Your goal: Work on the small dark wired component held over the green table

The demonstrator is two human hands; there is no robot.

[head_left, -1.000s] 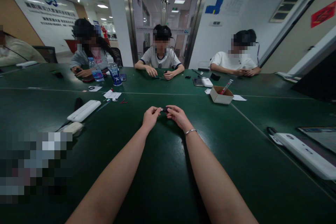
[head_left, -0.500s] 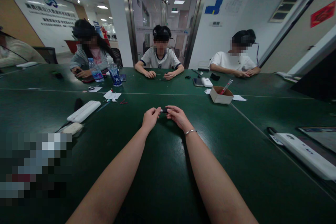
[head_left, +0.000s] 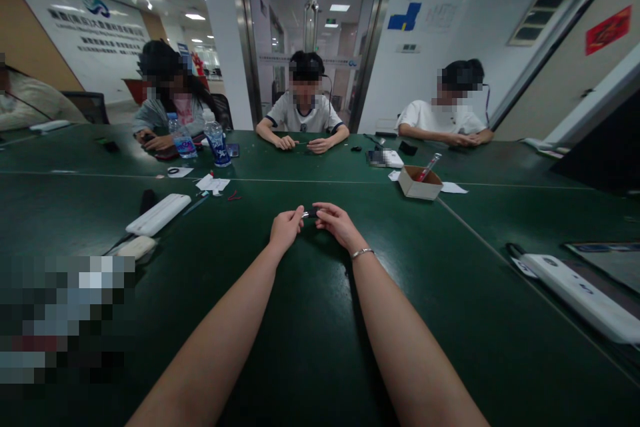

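Observation:
Above the green table (head_left: 310, 333), both my hands meet at a small black object with a silver end (head_left: 311, 213), too small to name more exactly. My left hand (head_left: 286, 228) pinches its silver end between thumb and fingers. On the other side, the fingertips of my right hand (head_left: 340, 223) are closed on the black end. The object lies roughly level between them, its ends partly hidden by my fingers. A silver bracelet (head_left: 363, 253) circles my right wrist.
An open box (head_left: 419, 188) with a tube in it stands ahead on the right. White power strips lie left (head_left: 159, 213) and right (head_left: 580, 293). Two bottles (head_left: 217, 145) and paper scraps (head_left: 213, 183) are ahead left. Several people sit opposite, one (head_left: 305, 110) directly across.
The view has shifted very slightly. My hands keep nearly the same pose around the small object.

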